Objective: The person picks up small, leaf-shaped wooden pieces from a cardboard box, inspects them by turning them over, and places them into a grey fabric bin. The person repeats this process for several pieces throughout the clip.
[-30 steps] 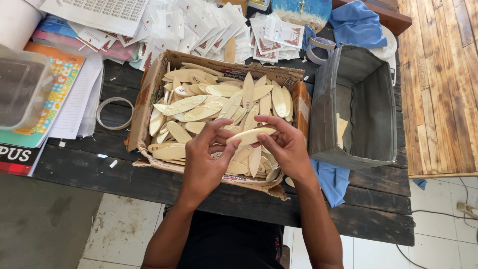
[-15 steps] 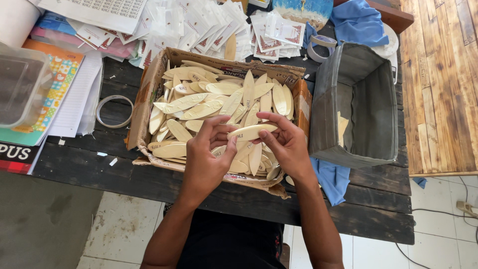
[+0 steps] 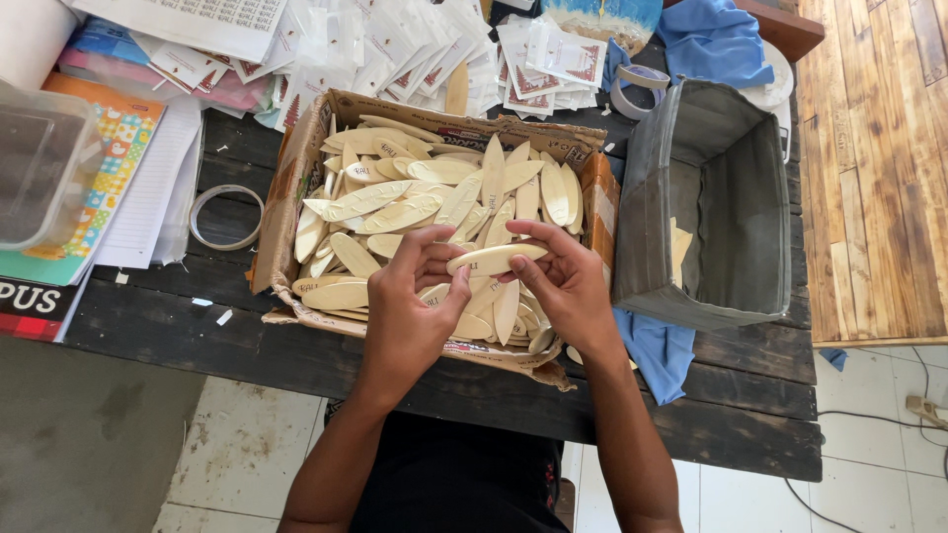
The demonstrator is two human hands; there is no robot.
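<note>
Holding one pale oval wooden piece [image 3: 496, 260] level between them, the left hand [image 3: 410, 306] and the right hand [image 3: 565, 286] meet just above the near edge of the cardboard box [image 3: 296, 163]. The left thumb and fingers [image 3: 434, 252] close on the piece's left end, and the right fingers [image 3: 533, 237] curl over its right end with the thumb beneath, so both hands are shut on this one piece and carry nothing else. It sits clear of the heap, lifted a little over the pieces below.

Under the hands the box is heaped with many more wooden pieces [image 3: 415, 197] of the same flat, pointed-oval shape, lying crosswise in loose layers; some bear a small dark stamp. The box fills the middle of the dark plank desk [image 3: 158, 326], its torn front flap hanging over the near edge.

As a judgement of progress: one piece is in hand and the pile looks close to full, so most of the handling appears to lie ahead. The grey fabric bin [image 3: 711, 197] just right of the box shows only a few pale pieces at its bottom; I cannot tell how many.

Further off, a roll of clear tape [image 3: 225, 217] lies left of the box beside papers and a colourful book [image 3: 89, 168]. Beyond the box, small clear packets with cards [image 3: 395, 49] spread across the back, with a blue cloth [image 3: 716, 44] at the far right.
</note>
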